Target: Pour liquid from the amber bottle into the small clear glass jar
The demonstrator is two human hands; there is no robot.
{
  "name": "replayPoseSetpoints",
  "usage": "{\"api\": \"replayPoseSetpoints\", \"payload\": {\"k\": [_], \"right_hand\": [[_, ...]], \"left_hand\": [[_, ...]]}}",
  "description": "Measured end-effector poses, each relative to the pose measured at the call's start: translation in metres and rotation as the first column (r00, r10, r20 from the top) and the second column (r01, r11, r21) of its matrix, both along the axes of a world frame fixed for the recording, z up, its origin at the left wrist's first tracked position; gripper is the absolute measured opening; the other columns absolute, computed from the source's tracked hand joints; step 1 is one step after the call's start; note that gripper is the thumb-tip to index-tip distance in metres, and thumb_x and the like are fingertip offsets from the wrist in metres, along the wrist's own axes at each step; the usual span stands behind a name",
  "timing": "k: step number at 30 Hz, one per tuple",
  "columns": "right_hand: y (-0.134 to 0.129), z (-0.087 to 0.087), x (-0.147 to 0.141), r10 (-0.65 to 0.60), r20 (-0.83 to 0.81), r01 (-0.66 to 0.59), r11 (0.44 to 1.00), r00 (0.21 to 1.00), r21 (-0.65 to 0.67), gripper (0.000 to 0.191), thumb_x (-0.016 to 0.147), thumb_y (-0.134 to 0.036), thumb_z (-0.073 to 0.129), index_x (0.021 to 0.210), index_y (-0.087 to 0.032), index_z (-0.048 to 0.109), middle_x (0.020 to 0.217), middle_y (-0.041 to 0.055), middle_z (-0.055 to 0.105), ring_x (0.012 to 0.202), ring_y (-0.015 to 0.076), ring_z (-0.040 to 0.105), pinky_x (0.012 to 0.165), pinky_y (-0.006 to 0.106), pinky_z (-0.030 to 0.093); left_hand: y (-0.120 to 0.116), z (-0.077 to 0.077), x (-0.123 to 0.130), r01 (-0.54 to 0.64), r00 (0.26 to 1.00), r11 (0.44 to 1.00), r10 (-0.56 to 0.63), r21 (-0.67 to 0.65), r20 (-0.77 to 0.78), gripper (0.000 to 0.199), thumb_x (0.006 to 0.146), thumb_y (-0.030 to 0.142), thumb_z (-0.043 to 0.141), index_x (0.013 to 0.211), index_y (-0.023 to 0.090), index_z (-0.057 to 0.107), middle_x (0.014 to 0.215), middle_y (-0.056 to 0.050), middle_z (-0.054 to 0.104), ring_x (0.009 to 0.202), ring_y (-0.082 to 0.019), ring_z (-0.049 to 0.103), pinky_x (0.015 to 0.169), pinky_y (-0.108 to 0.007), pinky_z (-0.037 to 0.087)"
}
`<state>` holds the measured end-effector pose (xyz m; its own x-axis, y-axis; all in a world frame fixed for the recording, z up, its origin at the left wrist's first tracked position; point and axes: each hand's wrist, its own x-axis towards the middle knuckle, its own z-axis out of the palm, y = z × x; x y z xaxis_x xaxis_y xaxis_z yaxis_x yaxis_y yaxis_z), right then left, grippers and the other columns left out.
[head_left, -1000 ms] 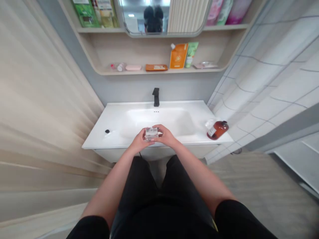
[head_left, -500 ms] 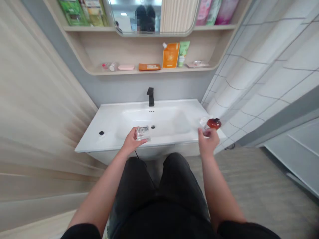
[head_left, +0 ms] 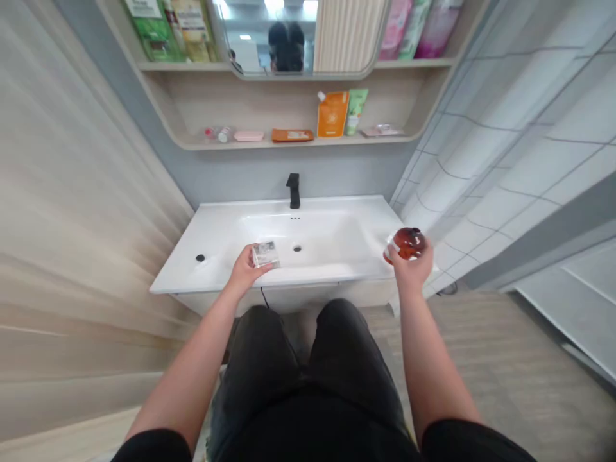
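The left hand (head_left: 246,269) grips a clear box (head_left: 265,255) over the sink (head_left: 317,240); the right hand (head_left: 410,271) wraps an amber bottle (head_left: 407,244) at the sink's right end.

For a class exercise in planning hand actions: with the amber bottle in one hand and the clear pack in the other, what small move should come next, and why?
Probably lower the amber bottle onto the white washbasin counter and stand it upright: the right hand holds it tilted over the counter's right end, while the left hand is occupied with the clear pack.
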<state>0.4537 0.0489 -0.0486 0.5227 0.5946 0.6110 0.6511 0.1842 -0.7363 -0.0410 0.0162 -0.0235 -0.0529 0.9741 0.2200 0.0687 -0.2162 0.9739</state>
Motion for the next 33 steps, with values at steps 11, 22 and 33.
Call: {"api": "replayPoseSetpoints", "payload": {"k": [11,22,33], "right_hand": [[0.049,0.008,-0.224,0.813,-0.245,-0.849,0.495,0.528,-0.186,0.088,0.068,-0.041,0.094,0.147,-0.02,0.061,0.143,0.0155,0.073,0.128,0.0344,0.071,0.116,0.052,0.056],[0.083,-0.047,-0.256,0.851,-0.223,-0.879,0.466,0.476,-0.097,0.095,0.062,-0.031,0.099,0.151,-0.028,0.066,0.149,0.0121,0.069,0.141,0.0395,0.064,0.127,0.059,0.047],[0.082,-0.053,-0.255,0.843,-0.089,-0.841,0.509,0.53,-0.185,0.102,0.07,-0.027,0.094,0.164,-0.03,0.056,0.141,0.0114,0.068,0.131,0.0357,0.067,0.12,0.056,0.053]], "left_hand": [[0.03,-0.01,-0.009,0.076,0.997,0.997,-0.076,0.006,-0.02,0.088,0.056,0.048,0.105,0.125,0.025,0.055,0.109,-0.003,0.074,0.098,-0.022,0.076,0.098,-0.042,0.06],[0.069,-0.006,-0.027,0.136,0.959,0.991,-0.136,-0.017,-0.248,0.083,0.058,0.046,0.104,0.125,0.024,0.058,0.111,-0.003,0.073,0.096,-0.022,0.071,0.088,-0.035,0.055],[0.087,0.004,-0.036,0.158,0.836,0.987,-0.147,-0.025,-0.528,0.081,0.06,0.052,0.1,0.128,0.025,0.064,0.112,-0.002,0.074,0.093,-0.022,0.069,0.089,-0.036,0.056]]}}
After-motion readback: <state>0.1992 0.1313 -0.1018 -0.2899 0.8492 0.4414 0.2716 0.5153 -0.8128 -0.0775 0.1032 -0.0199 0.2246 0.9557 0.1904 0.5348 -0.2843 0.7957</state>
